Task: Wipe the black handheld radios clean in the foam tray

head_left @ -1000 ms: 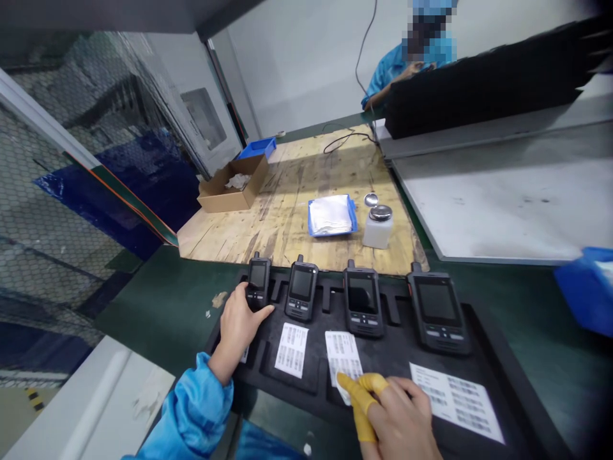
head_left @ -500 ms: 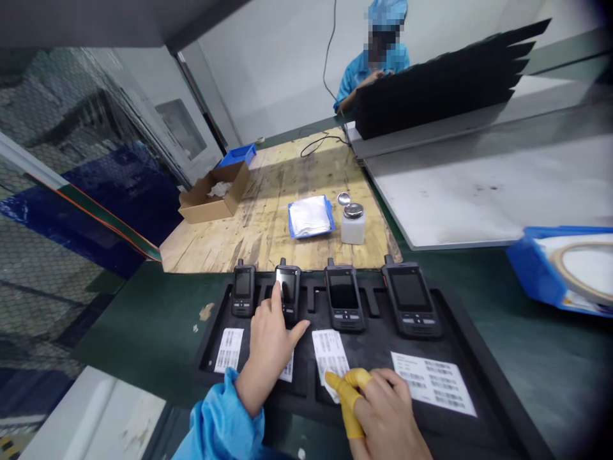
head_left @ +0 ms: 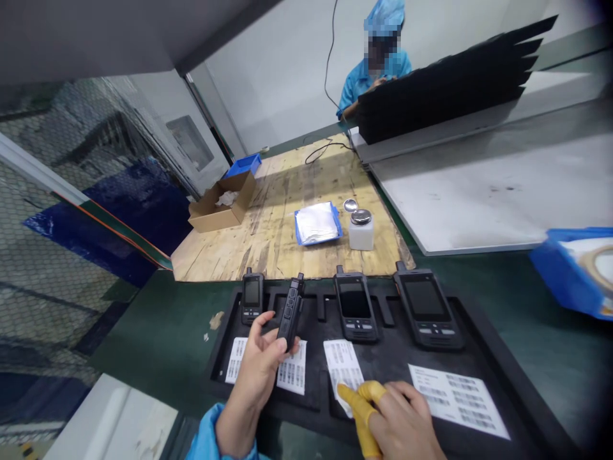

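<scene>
A black foam tray (head_left: 393, 358) lies on the green bench and holds black handheld devices, each with a white barcode label in front of it. My left hand (head_left: 261, 364) grips the second device (head_left: 291, 313) by its lower end and holds it lifted and turned on edge above its slot. The first device (head_left: 251, 296), third device (head_left: 355, 303) and fourth device (head_left: 425, 303) lie flat in the tray. My right hand (head_left: 395, 421), with yellow finger cots on two fingers, rests curled on the label (head_left: 342, 364) below the third device.
A wooden board (head_left: 287, 236) behind the tray carries a cardboard box (head_left: 218, 207), a blue tray of white wipes (head_left: 317, 223) and a white dispenser bottle (head_left: 361, 231). A blue bin (head_left: 575, 268) sits at the right. Another person in blue (head_left: 373, 70) works beyond stacked black trays (head_left: 445, 89).
My left hand went from the first device to the second, took hold of it and lifted it out of its slot, turning it on edge. My right hand stayed on the label.
</scene>
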Action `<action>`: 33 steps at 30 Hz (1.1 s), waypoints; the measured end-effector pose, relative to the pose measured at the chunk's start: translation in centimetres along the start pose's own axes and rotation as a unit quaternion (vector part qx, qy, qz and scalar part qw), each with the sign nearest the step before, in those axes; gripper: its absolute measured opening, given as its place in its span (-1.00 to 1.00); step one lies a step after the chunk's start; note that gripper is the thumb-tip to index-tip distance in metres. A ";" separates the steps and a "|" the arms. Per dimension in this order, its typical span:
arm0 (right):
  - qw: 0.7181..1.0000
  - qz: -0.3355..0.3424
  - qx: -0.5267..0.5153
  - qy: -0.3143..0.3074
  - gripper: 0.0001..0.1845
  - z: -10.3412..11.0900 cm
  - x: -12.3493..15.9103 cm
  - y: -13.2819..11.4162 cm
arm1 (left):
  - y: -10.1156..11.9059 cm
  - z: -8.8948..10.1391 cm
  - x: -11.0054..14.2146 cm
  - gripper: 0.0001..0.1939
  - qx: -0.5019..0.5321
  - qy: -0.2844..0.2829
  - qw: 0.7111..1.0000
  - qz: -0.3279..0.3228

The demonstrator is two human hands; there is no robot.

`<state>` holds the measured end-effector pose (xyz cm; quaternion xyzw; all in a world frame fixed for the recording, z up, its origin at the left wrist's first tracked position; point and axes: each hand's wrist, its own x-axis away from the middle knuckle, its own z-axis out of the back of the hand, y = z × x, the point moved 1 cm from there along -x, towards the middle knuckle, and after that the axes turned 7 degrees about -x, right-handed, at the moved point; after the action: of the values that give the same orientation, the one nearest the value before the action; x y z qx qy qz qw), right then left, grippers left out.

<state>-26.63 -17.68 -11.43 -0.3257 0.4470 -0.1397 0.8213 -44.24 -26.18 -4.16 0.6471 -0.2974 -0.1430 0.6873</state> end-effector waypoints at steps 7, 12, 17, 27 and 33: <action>1.000 -0.002 0.009 0.029 -0.83 0.3 -0.9 -0.9 | -1.1 0.3 1.0 -0.27 0.043 -0.004 0.998 -0.054; 1.000 -0.017 0.016 0.011 -0.82 0.2 -0.7 -0.8 | -1.2 0.4 1.4 -0.30 0.034 -0.001 0.997 -0.075; 1.000 -0.011 0.017 0.004 -0.84 0.0 -0.2 -0.6 | -1.1 0.3 1.7 -0.34 0.033 0.000 0.997 -0.064; 0.998 0.038 0.028 0.051 -0.70 3.1 -4.6 -2.6 | -1.1 -0.2 3.4 -0.32 -0.018 -0.057 0.998 -0.002; 0.992 0.064 0.075 0.074 -0.70 1.9 -6.4 -4.0 | -1.6 -0.7 4.6 -0.36 -0.020 -0.124 0.992 -0.006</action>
<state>-28.41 -16.55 -3.97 -0.2228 0.5150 -0.1432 0.8153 -39.99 -28.50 -4.66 0.6120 -0.3739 -0.2321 0.6571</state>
